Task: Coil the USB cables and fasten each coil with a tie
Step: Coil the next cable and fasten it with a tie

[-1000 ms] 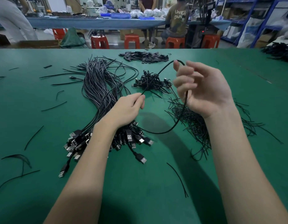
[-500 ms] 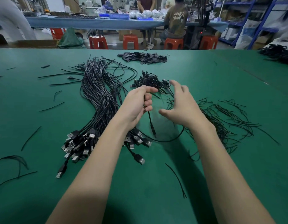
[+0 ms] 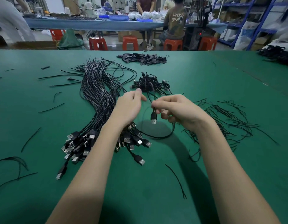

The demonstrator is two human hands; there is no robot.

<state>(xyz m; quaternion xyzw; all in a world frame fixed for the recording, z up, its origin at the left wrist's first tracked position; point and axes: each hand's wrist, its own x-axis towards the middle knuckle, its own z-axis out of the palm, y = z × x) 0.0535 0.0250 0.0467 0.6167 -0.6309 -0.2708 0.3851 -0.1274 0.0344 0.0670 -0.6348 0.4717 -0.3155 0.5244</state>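
My right hand [image 3: 177,110] pinches a black USB cable [image 3: 153,116] just above its plug, which hangs down over the green table [image 3: 140,183]. The cable loops down, curving below my right wrist and back toward the left. My left hand [image 3: 129,106] is beside it with fingers curled, apparently holding the same cable, though the grip is hidden. A big bundle of straight USB cables [image 3: 98,101] lies to the left, plugs toward me. Behind my hands sits a pile of coiled cables [image 3: 149,84]. Loose black ties [image 3: 227,120] are scattered on the right.
A heap of small black pieces [image 3: 143,58] lies at the far middle of the table. Stray ties [image 3: 175,180] lie near me and on the left. More black cables [image 3: 277,55] sit at the far right. People, red stools and shelves stand beyond the table.
Both hands have dropped and drawn together. The right hand, raised with a wide cable loop a second ago, now pinches the cable near its plug, and the loop is smaller.
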